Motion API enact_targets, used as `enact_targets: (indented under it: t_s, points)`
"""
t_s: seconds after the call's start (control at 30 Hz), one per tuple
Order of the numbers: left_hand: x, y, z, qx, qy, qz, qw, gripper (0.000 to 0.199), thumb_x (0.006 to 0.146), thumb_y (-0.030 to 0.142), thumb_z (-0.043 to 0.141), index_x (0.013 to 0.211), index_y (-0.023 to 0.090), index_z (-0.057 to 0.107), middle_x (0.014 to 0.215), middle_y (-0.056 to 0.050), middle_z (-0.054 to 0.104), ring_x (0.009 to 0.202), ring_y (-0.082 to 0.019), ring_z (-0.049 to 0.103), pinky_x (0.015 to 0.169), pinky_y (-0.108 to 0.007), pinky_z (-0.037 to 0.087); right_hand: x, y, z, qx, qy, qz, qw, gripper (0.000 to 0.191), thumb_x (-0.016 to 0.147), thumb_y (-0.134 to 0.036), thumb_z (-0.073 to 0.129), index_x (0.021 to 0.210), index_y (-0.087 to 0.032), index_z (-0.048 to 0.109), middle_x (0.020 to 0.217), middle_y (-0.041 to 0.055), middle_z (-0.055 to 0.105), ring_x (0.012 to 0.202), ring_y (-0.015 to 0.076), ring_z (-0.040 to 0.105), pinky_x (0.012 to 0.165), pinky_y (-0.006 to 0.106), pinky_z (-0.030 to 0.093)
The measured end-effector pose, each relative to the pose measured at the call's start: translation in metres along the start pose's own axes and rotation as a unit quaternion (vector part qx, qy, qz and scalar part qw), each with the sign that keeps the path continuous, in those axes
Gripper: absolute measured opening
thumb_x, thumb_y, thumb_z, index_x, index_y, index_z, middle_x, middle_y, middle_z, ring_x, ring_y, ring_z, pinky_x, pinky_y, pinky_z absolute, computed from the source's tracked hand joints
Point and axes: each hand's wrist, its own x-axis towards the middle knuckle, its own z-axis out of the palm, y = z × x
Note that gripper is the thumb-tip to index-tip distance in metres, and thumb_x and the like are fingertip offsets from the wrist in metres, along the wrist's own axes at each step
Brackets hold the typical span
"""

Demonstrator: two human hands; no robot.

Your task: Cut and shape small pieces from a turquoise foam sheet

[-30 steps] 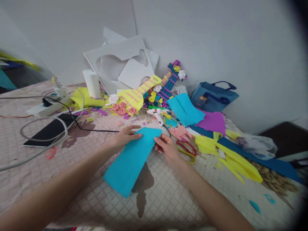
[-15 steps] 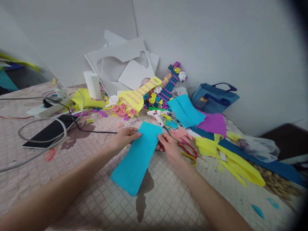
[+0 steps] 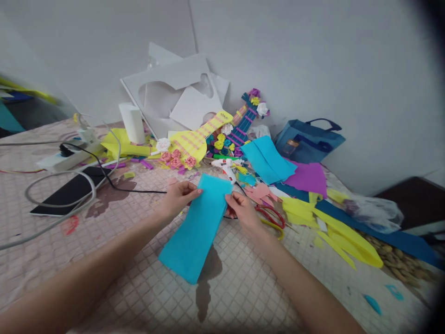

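A long blue paper strip (image 3: 200,227) slants over the tiled-pattern table, its wide lower end nearest me. My left hand (image 3: 181,197) pinches its upper left edge between thumb and fingers. On the opposite edge, my right hand (image 3: 239,206) grips the strip with thumb and fingertips. Just beyond the strip's top lies a white glue gun (image 3: 227,169). Red-handled scissors (image 3: 271,215) rest beside my right hand, with a yellow handle (image 3: 274,228) next to them.
Behind stand a yellow paper guitar (image 3: 194,144), a dark blue one (image 3: 243,125) and white cut boards (image 3: 167,88). Blue sheets (image 3: 267,160), yellow strips (image 3: 344,236) and a blue bag (image 3: 309,141) lie right. A tablet (image 3: 73,192), cables and power strip (image 3: 62,157) are left.
Both hands and the strip's top have shifted slightly left. The grip on each edge is the same.
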Motion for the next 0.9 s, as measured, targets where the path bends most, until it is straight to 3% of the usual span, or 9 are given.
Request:
enact_targets:
  t_s: [0.2,0.4,0.5,0.67,0.77,0.9]
  points:
    - [0.002,-0.004,-0.001,-0.029,0.040,0.001,0.999,0.041,0.061,0.049,0.077,0.068,0.015,0.054,0.060,0.003,0.051,0.055,-0.008,0.047,0.051,-0.020,0.039,0.004,0.003,-0.004,-0.011,0.013,-0.001,1.000,0.042,0.072,-0.059,0.065,0.064,-0.022,0.048,0.051,-0.0040,0.050,0.044,0.0097,0.044,0.041,0.023,0.031]
    - [-0.001,-0.002,0.000,-0.086,0.040,-0.005,0.996,0.038,0.065,0.046,0.076,0.069,0.017,0.052,0.058,0.005,0.048,0.051,-0.007,0.044,0.048,-0.019,0.034,-0.001,-0.004,-0.004,-0.045,0.164,-0.103,0.980,0.031,0.079,-0.051,0.061,0.093,-0.024,0.055,0.073,-0.0017,0.054,0.053,0.0108,0.046,0.047,0.024,0.036]
    - [-0.003,0.002,0.001,-0.106,0.038,-0.011,0.994,0.038,0.065,0.046,0.076,0.069,0.017,0.052,0.054,0.006,0.044,0.044,-0.005,0.037,0.042,-0.019,0.026,-0.004,-0.005,0.000,-0.073,0.152,-0.133,0.977,0.029,0.080,-0.048,0.061,0.096,-0.024,0.055,0.083,0.0012,0.057,0.062,0.0125,0.049,0.055,0.026,0.041]
    - [-0.005,0.002,0.002,-0.139,0.017,-0.020,0.990,0.038,0.065,0.047,0.076,0.070,0.018,0.052,0.054,0.006,0.043,0.045,-0.006,0.039,0.041,-0.019,0.026,-0.004,-0.002,0.008,-0.038,0.108,-0.128,0.985,0.035,0.075,-0.044,0.068,0.101,-0.025,0.053,0.104,0.0053,0.060,0.090,0.0181,0.057,0.074,0.030,0.047]
    - [-0.005,0.001,0.002,-0.151,0.004,-0.035,0.988,0.038,0.066,0.046,0.076,0.071,0.018,0.051,0.054,0.007,0.043,0.045,-0.006,0.040,0.042,-0.019,0.026,-0.005,-0.002,0.012,0.008,0.066,-0.107,0.992,0.041,0.075,-0.039,0.069,0.108,-0.025,0.049,0.091,0.0019,0.061,0.085,0.0170,0.058,0.075,0.031,0.046]
    - [-0.006,0.002,0.003,-0.119,0.015,-0.019,0.993,0.039,0.066,0.048,0.075,0.071,0.017,0.052,0.056,0.006,0.045,0.048,-0.006,0.042,0.045,-0.019,0.029,-0.009,-0.007,0.015,-0.008,0.064,-0.124,0.990,0.049,0.078,-0.035,0.067,0.119,-0.026,0.043,0.070,-0.0047,0.053,0.067,0.0137,0.051,0.065,0.028,0.042]
